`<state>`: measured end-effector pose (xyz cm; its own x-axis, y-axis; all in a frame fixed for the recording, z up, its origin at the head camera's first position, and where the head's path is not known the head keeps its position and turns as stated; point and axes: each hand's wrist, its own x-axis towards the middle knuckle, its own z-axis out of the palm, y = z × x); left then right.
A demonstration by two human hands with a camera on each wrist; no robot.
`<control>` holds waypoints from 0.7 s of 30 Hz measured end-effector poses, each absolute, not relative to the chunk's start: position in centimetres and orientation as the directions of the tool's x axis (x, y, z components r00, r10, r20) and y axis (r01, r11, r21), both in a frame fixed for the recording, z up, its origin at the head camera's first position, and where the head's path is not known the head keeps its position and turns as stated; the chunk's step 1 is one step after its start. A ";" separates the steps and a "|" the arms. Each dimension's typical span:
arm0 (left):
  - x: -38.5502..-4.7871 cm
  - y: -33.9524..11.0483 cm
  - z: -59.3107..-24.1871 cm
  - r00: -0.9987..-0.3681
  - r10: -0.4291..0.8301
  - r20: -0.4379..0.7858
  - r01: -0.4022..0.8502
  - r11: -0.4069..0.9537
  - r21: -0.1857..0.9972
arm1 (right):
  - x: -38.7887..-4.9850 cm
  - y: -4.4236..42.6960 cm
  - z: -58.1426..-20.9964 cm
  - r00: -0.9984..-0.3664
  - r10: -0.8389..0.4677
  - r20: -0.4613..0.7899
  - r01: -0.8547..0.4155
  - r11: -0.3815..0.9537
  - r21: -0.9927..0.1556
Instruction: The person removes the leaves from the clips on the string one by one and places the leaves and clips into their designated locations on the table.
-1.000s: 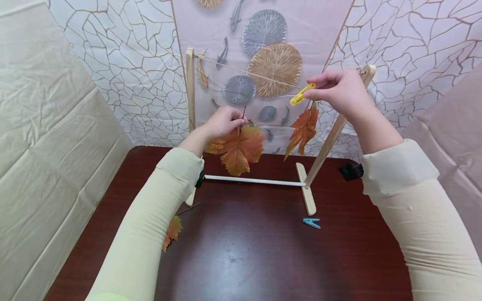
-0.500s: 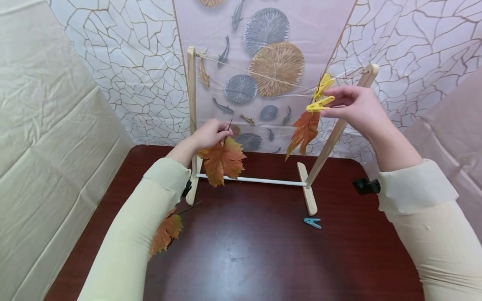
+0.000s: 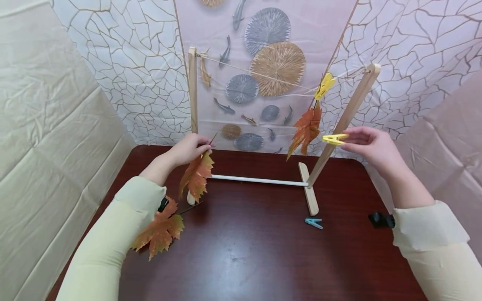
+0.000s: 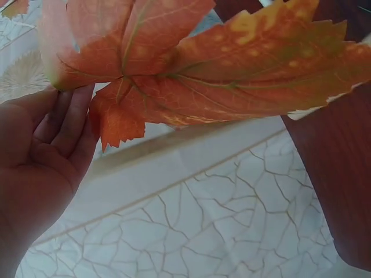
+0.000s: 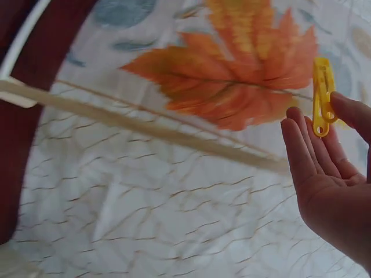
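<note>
My left hand (image 3: 191, 149) pinches the stem of an orange autumn leaf (image 3: 197, 175), which hangs below the fingers beside the frame's left post; in the left wrist view the leaf (image 4: 191, 75) spreads past the fingertips. My right hand (image 3: 370, 148) holds a yellow clothespin (image 3: 335, 139) between thumb and fingers, to the right of a hanging leaf (image 3: 306, 127). That leaf is clipped to the string (image 3: 271, 78) by another yellow clothespin (image 3: 325, 86). In the right wrist view the held clothespin (image 5: 322, 98) appears in front of the hanging leaf's stem.
A wooden frame with a right post (image 3: 348, 113) and a white bottom bar (image 3: 260, 181) stands at the back of the dark table (image 3: 256, 251). Another leaf (image 3: 162, 232) lies at left, partly behind the left sleeve. A blue clothespin (image 3: 314, 223) lies near the right foot.
My left hand has moved left and down with its leaf, away from the string. My right hand has drawn down and right with its clothespin, away from the clipped leaf.
</note>
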<state>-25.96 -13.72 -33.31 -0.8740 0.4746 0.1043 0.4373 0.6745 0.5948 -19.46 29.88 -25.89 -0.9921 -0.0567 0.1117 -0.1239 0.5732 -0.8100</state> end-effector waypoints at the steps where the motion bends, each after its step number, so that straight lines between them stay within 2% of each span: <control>1: -25.8 -14.0 -33.5 -0.875 0.473 0.099 0.434 0.678 0.593 | -19.3 30.3 -26.5 -0.993 -0.056 0.107 -0.119 0.574 -0.810; 16: -23.8 -17.7 -37.3 -0.892 0.443 0.090 0.421 0.740 0.524 | -17.8 34.5 -35.5 -0.999 0.036 -0.019 0.039 0.678 -0.734; 21: -23.3 -18.9 -38.9 -0.894 0.443 0.059 0.412 0.767 0.493 | -17.7 34.8 -38.0 -0.995 0.093 -0.047 0.100 0.733 -0.673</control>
<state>-23.34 -18.87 -38.92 -0.8945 0.4432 0.0587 0.4121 0.7665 0.4925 -17.73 34.81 -38.00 -0.9946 0.0927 -0.0468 0.1000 0.7332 -0.6726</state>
